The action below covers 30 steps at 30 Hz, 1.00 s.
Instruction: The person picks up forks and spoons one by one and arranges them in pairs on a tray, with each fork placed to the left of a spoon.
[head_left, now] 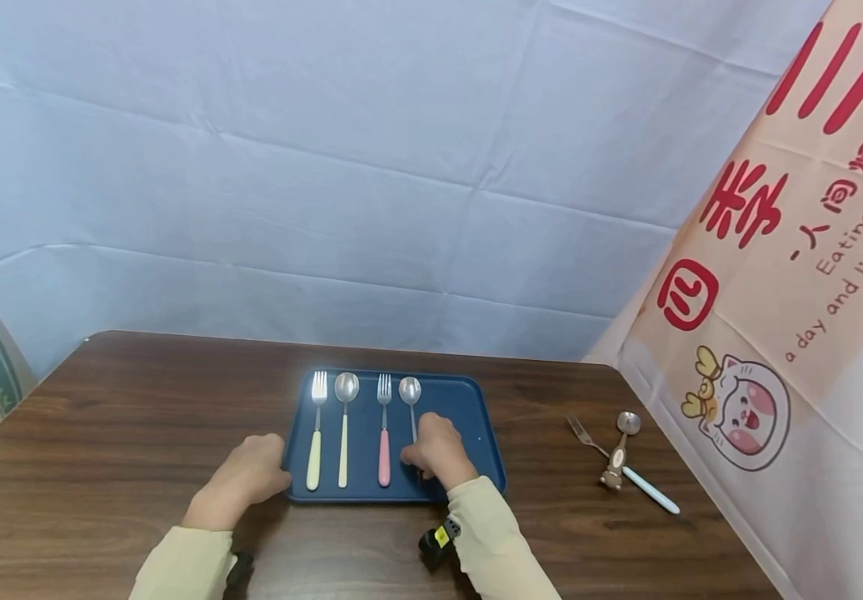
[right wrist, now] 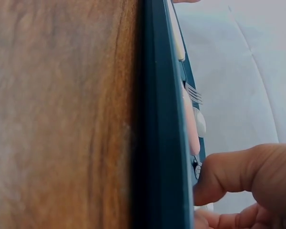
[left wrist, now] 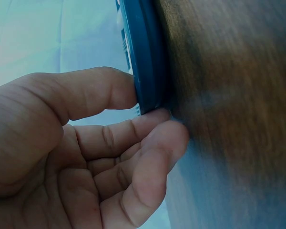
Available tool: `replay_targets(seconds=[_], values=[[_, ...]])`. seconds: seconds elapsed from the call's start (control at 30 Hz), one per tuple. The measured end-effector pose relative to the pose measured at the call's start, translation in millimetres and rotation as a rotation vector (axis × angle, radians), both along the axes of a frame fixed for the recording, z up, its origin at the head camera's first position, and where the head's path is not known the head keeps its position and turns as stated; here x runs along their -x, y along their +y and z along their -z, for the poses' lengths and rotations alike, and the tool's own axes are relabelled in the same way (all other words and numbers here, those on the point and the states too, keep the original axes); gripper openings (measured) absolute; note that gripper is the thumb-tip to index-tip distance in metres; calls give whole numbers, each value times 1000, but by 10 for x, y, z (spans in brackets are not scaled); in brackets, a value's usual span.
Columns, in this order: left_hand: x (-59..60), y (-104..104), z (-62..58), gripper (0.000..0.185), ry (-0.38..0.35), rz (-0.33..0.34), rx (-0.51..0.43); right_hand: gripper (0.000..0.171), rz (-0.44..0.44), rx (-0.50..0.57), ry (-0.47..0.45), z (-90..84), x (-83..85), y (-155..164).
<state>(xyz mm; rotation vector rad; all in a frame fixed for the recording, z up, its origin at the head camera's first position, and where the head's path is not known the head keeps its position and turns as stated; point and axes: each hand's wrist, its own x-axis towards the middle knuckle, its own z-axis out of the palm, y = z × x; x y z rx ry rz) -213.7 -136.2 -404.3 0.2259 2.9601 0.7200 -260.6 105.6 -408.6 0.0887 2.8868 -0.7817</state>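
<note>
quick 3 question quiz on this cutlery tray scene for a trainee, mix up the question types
1. True or false: the left hand has its grip on the rim of the blue tray.
2. How many utensils lie in the tray? A) two B) four C) six
3. Fill in: the fork with the ____ handle lies just left of the right hand.

Key:
1. True; the left wrist view shows thumb and fingers pinching the rim.
2. B
3. pink
</note>
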Motion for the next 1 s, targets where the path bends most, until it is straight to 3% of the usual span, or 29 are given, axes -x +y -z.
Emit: replay_targets(seconds=[1.0], values=[[-2, -6, 6, 9, -6, 0, -12, 18, 14, 14, -8, 3, -3, -52]])
